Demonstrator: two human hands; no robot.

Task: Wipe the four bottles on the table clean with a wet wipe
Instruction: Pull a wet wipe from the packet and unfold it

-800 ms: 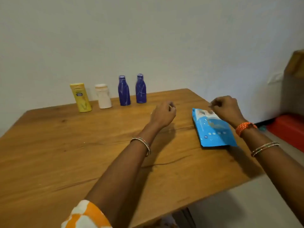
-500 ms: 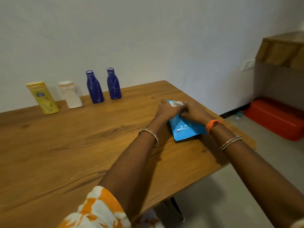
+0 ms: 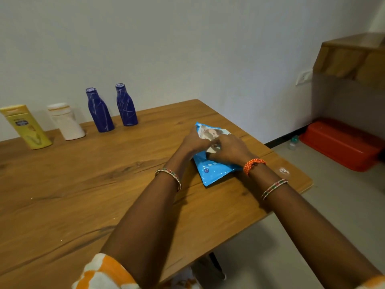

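Observation:
A blue wet-wipe pack (image 3: 214,170) lies on the wooden table (image 3: 83,195) near its right edge. My left hand (image 3: 192,141) grips the pack's far left side. My right hand (image 3: 228,149) pinches at the pack's top, at the flap over its opening. No wipe shows outside the pack. Along the far edge of the table stand a yellow bottle (image 3: 26,127), a white bottle (image 3: 65,122) and two dark blue bottles (image 3: 100,110) (image 3: 126,105), all upright and well to the left of my hands.
The table's right edge (image 3: 291,197) runs just beyond the pack. On the floor to the right sit a red plastic box (image 3: 341,142) and a small clear bottle (image 3: 292,142). A wooden shelf (image 3: 352,57) juts from the right wall.
Both hands came together onto the wet-wipe pack, and the pack's near part lifted. My view swung right, so the bottles shifted left in the frame.

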